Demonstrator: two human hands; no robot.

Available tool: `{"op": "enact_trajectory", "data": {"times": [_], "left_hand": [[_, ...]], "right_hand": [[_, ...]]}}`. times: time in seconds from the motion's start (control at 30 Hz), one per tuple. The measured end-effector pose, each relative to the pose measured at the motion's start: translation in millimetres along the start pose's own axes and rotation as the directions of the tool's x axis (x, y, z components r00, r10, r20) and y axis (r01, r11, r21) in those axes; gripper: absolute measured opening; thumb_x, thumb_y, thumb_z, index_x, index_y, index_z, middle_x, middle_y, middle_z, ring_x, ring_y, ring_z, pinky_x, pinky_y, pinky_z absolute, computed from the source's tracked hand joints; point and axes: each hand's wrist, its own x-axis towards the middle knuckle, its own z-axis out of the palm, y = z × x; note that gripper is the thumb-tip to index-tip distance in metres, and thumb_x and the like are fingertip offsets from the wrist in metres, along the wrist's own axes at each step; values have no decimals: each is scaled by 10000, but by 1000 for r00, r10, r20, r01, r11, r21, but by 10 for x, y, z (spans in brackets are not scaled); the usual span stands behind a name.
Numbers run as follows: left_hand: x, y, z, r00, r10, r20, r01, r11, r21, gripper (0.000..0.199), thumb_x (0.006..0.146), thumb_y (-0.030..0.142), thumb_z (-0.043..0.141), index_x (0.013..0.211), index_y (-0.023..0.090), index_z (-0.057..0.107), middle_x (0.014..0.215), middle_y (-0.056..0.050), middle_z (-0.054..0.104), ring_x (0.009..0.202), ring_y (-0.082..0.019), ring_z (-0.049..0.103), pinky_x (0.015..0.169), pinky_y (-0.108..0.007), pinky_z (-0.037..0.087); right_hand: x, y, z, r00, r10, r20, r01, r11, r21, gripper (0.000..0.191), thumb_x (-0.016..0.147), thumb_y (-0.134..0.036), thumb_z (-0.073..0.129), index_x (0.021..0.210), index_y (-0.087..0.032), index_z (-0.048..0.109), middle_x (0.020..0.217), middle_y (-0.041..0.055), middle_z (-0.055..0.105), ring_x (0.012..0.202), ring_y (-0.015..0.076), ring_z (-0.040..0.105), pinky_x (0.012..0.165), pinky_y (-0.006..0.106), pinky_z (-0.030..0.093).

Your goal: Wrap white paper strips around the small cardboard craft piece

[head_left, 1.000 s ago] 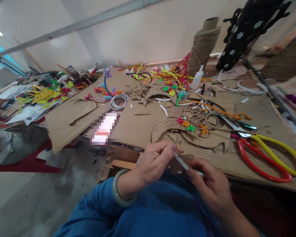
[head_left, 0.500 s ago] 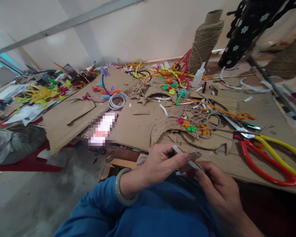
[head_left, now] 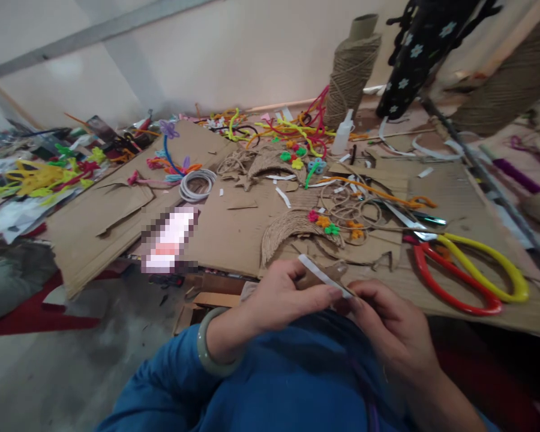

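Close to my body, my left hand point(head_left: 288, 297) is closed around a small brown cardboard piece point(head_left: 333, 271), its thumb pressed on a narrow white strip point(head_left: 315, 269) along the piece. My right hand point(head_left: 389, 321) pinches the other end of the piece and strip between thumb and fingers. Part of the cardboard is hidden by the fingers. Just beyond lies a twine-wrapped crescent point(head_left: 281, 231) with small pink, orange and green flowers. Large scissors point(head_left: 456, 308) with one red and one yellow handle lie on the cardboard to the right of my hands.
Behind are a second twine crescent point(head_left: 270, 162), a twine star point(head_left: 242, 181), loose twine point(head_left: 348, 201), a glue bottle point(head_left: 342, 138) and a twine spool point(head_left: 351, 75). A phone-like blurred rectangle point(head_left: 168, 240) and a white cord coil point(head_left: 197, 185) lie left. Coloured pipe cleaners spread along the wall.
The view has shifted, so the table items appear further left. The cardboard piece has turned slightly in my hands, showing more of the white strip. Both hands keep their hold.
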Motion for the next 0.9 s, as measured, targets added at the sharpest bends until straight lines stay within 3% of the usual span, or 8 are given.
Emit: {"op": "enact_trajectory", "data": {"times": [0.2,0.47,0.6,0.73,0.83,0.9], "left_hand": [[26,-61,2,997,-54,-61,48,994,-94,206,716,322,729,712,125,669,629,-14,648,567,-106,571,580,-222,459],[4,-69,35,999,-19,29,21,995,-95,226,742,341,709,690,126,667,619,-17,624,588,-107,555,599,-222,445],[-22,-92,-30,998,-30,60,32,999,-39,269,711,390,739,718,126,689,657,-32,647,633,-127,574,625,-236,457],[-76,23,-118,998,2,-70,-5,999,-46,428,632,421,795,978,190,692,838,-44,695,745,-164,626,663,-255,492],[-124,251,-125,991,115,-68,-102,979,174,372,693,358,763,1028,223,677,1019,-63,698,921,-193,630,759,-264,500],[-145,421,-91,996,50,73,-76,906,417,313,688,332,763,961,190,704,984,-77,705,894,-206,636,701,-253,501]], "right_hand": [[-3,-17,-36,996,56,72,-62,994,85,180,918,-345,512,928,-214,636,791,17,697,679,133,641,616,210,496],[-29,-127,-62,983,159,96,-170,976,134,190,885,-343,517,822,-193,615,705,29,671,638,148,620,590,245,496],[-22,-213,-110,987,126,98,-132,989,63,178,870,-297,506,803,-180,622,670,26,656,596,136,601,553,233,476],[-7,-352,-239,987,46,154,-25,991,-132,165,860,-248,499,767,-179,616,579,-10,588,517,106,530,488,205,402],[14,-519,-346,964,2,264,75,956,-283,162,859,-210,487,765,-185,616,597,-15,599,521,98,527,496,200,384],[27,-645,-391,942,-6,335,129,928,-348,167,849,-182,477,779,-193,627,611,-13,620,516,98,534,496,200,384]]}}
